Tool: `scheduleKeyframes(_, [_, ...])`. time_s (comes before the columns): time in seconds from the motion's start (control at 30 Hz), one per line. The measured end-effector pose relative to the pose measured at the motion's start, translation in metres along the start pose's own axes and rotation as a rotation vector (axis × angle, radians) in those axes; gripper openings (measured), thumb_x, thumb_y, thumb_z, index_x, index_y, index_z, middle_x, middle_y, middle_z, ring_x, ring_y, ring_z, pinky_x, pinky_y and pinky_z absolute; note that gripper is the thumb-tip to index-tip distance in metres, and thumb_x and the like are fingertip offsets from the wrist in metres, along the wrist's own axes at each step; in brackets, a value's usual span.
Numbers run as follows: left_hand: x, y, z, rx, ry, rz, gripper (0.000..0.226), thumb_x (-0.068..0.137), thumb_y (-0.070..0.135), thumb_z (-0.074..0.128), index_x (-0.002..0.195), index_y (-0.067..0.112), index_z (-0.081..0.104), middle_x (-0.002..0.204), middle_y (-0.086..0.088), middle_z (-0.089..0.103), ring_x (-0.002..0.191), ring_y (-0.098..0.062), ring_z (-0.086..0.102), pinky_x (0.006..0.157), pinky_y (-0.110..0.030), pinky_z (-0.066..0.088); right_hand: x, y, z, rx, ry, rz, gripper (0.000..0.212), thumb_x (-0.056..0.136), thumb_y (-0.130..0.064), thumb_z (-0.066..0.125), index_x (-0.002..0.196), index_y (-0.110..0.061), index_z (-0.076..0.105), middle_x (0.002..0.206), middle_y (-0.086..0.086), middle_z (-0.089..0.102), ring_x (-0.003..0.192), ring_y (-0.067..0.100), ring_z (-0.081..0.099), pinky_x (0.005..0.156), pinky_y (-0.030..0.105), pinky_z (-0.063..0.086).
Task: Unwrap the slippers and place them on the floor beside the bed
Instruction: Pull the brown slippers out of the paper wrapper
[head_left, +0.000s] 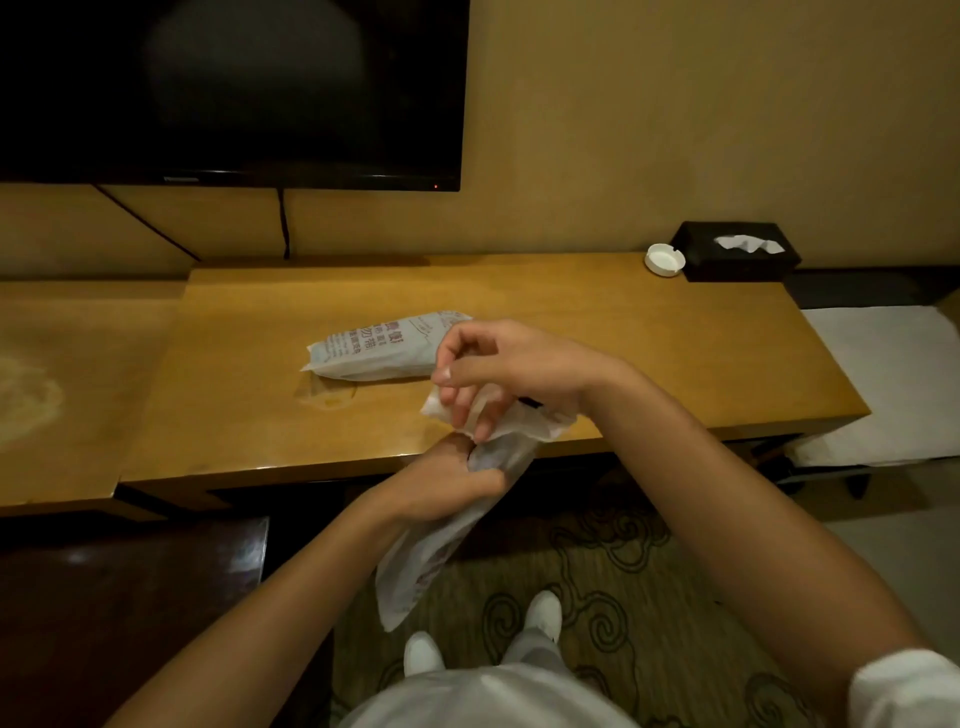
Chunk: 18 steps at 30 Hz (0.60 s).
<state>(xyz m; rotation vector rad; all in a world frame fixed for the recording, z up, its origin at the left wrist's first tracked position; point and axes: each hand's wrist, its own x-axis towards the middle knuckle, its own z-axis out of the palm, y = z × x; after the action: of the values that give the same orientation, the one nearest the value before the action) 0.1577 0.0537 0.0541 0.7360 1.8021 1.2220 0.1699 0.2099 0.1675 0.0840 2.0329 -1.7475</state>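
Note:
I hold a white wrapped slipper pack (431, 556) over the front edge of the wooden desk (649, 338). My left hand (447, 478) grips the pack around its upper part, and the pack hangs down from it. My right hand (498, 369) pinches the torn top of the wrapper (524, 421) above the left hand. A second slipper pack (374, 348), white with printed text, lies flat on the desk just beyond my hands.
A dark TV (228, 88) hangs on the wall above the desk. A white ashtray (664, 259) and a black tissue box (735, 252) sit at the desk's back right. A white-covered stool (893, 379) stands to the right. Patterned carpet (623, 561) lies below, with my white shoes (543, 613) on it.

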Motion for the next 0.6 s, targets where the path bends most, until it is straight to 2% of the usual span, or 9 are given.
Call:
scheduleKeyframes(0.03, [-0.002, -0.001, -0.001, 0.002, -0.02, -0.003, 0.057, 0.063, 0.035, 0.063, 0.117, 0.02, 0.057, 0.111, -0.002, 0.062, 0.094, -0.009, 0.06, 0.08, -0.03, 0.052, -0.001, -0.001, -0.004, 0.016, -0.059, 0.034, 0.021, 0.095, -0.019, 0.07, 0.108, -0.004, 0.062, 0.093, 0.016, 0.071, 0.085, 0.032, 0.072, 0.073, 0.042, 0.061])
scheduleKeyframes(0.1, [-0.006, -0.003, 0.0, -0.081, -0.07, 0.029, 0.068, 0.06, 0.03, 0.064, 0.126, 0.019, 0.055, 0.116, 0.001, 0.064, 0.103, -0.008, 0.063, 0.084, -0.026, 0.053, 0.0, -0.003, -0.011, -0.144, -0.084, 0.036, 0.026, 0.097, -0.021, 0.068, 0.111, 0.001, 0.065, 0.098, 0.017, 0.075, 0.091, 0.026, 0.074, 0.081, 0.038, 0.061])
scheduleKeyframes(0.2, [-0.01, 0.001, 0.002, -0.305, -0.12, 0.024, 0.06, 0.06, 0.024, 0.068, 0.119, 0.02, 0.061, 0.099, 0.008, 0.073, 0.092, -0.006, 0.068, 0.075, -0.021, 0.053, 0.004, -0.004, -0.017, -0.398, -0.144, 0.039, 0.023, 0.097, -0.024, 0.069, 0.115, -0.008, 0.072, 0.101, 0.008, 0.079, 0.099, 0.018, 0.075, 0.096, 0.035, 0.057])
scheduleKeyframes(0.27, [-0.011, 0.001, 0.005, -0.416, -0.124, 0.01, 0.058, 0.061, 0.023, 0.069, 0.119, 0.019, 0.063, 0.099, 0.005, 0.074, 0.094, -0.012, 0.069, 0.076, -0.026, 0.055, 0.004, -0.004, -0.015, -0.456, -0.181, 0.068, 0.024, 0.094, -0.029, 0.072, 0.114, -0.016, 0.073, 0.096, -0.001, 0.081, 0.095, 0.01, 0.076, 0.086, 0.023, 0.057])
scheduleKeyframes(0.33, [-0.01, -0.003, 0.006, -0.518, -0.108, 0.0, 0.062, 0.062, 0.021, 0.069, 0.124, 0.013, 0.062, 0.108, -0.01, 0.07, 0.1, -0.025, 0.066, 0.083, -0.037, 0.053, 0.006, -0.001, -0.01, -0.524, -0.052, 0.017, 0.025, 0.09, -0.034, 0.077, 0.111, -0.023, 0.072, 0.088, -0.009, 0.079, 0.081, -0.001, 0.073, 0.069, 0.014, 0.052])
scheduleKeyframes(0.37, [-0.009, -0.003, 0.005, -0.554, -0.104, 0.006, 0.063, 0.063, 0.02, 0.068, 0.125, 0.01, 0.062, 0.11, -0.015, 0.067, 0.101, -0.03, 0.064, 0.085, -0.041, 0.051, 0.007, 0.001, -0.008, -0.581, 0.078, -0.04, 0.029, 0.087, -0.038, 0.078, 0.112, -0.026, 0.071, 0.089, -0.011, 0.078, 0.081, -0.003, 0.071, 0.07, 0.017, 0.053])
scheduleKeyframes(0.43, [-0.006, -0.007, 0.002, -0.619, -0.091, 0.037, 0.056, 0.065, 0.018, 0.068, 0.122, 0.016, 0.068, 0.11, -0.017, 0.068, 0.099, -0.032, 0.065, 0.086, -0.043, 0.051, 0.006, 0.007, -0.007, -0.734, 0.349, -0.16, 0.043, 0.083, -0.048, 0.078, 0.119, -0.027, 0.068, 0.104, -0.012, 0.074, 0.095, 0.0, 0.068, 0.083, 0.029, 0.057])
scheduleKeyframes(0.5, [-0.004, -0.01, -0.003, -0.727, -0.047, 0.046, 0.048, 0.068, 0.018, 0.068, 0.116, 0.02, 0.072, 0.105, -0.013, 0.073, 0.093, -0.028, 0.07, 0.081, -0.039, 0.057, 0.003, 0.019, -0.004, -0.808, 0.541, -0.244, 0.055, 0.082, -0.056, 0.075, 0.126, -0.025, 0.065, 0.12, -0.011, 0.068, 0.109, 0.006, 0.063, 0.092, 0.036, 0.055])
scheduleKeyframes(0.6, [-0.002, -0.014, -0.014, -0.871, 0.038, 0.028, 0.053, 0.071, 0.017, 0.068, 0.123, 0.011, 0.065, 0.104, -0.016, 0.075, 0.092, -0.027, 0.074, 0.075, -0.036, 0.059, -0.006, 0.042, 0.009, -0.797, 0.673, -0.4, 0.058, 0.086, -0.05, 0.075, 0.133, -0.019, 0.064, 0.134, -0.002, 0.062, 0.124, 0.016, 0.056, 0.1, 0.041, 0.05])
